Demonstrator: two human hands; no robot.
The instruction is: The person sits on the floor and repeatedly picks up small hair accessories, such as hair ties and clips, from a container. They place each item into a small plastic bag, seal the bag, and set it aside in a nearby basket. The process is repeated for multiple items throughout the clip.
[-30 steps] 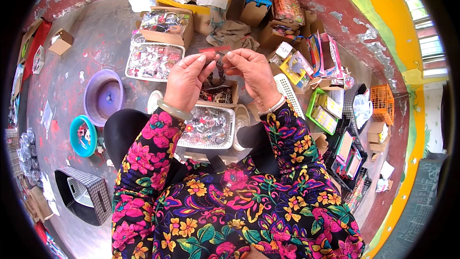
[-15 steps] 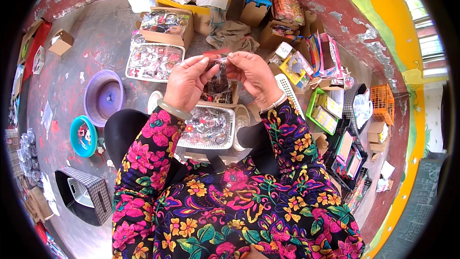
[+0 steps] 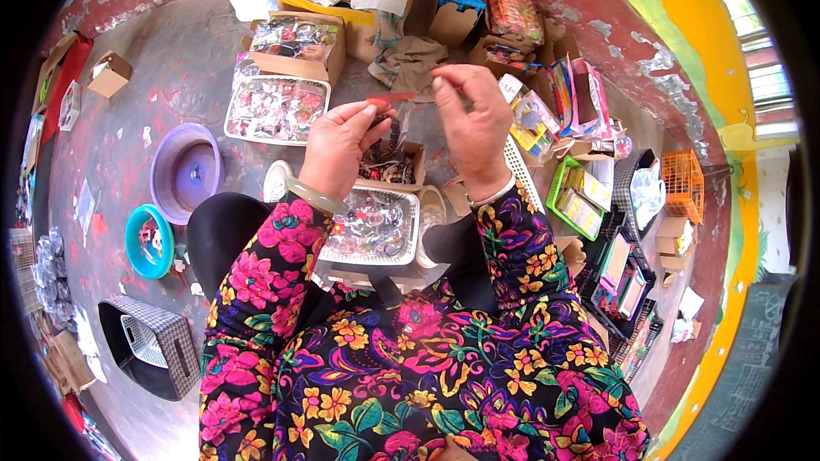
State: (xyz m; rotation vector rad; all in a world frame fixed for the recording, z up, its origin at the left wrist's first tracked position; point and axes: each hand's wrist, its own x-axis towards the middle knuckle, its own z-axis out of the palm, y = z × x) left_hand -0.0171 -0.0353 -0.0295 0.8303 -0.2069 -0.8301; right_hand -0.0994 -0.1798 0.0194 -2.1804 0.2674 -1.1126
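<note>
While a small clear bag with a red strip [image 3: 391, 97] along its top hangs above the floor in front of the person, the left hand [image 3: 333, 145] alone supports it, thumb and forefinger pinched on its left end. Half a second ago both hands met at the bag's top; now the right hand [image 3: 478, 128] has drawn off to the right, its thumb and forefinger near each other and apart from the bag. I cannot tell whether anything thin sits between them. That change means the bag depends on the left pinch only, its right end unsupported. Something dark shows behind or within the clear part, and which of the two cannot be told.

Below the bag, a small cardboard box [image 3: 416, 163] holds a jumble of dark pieces, and just nearer the person a white basket [image 3: 415, 226] is filled with clear packets. To the left of the hands, a white tray [image 3: 265, 139] carries more packets; beyond the hands lies a crumpled cloth [image 3: 408, 64]. Farther left, a purple basin [image 3: 162, 177] and a turquoise bowl [image 3: 135, 248] stand on the floor [image 3: 209, 43].
</note>
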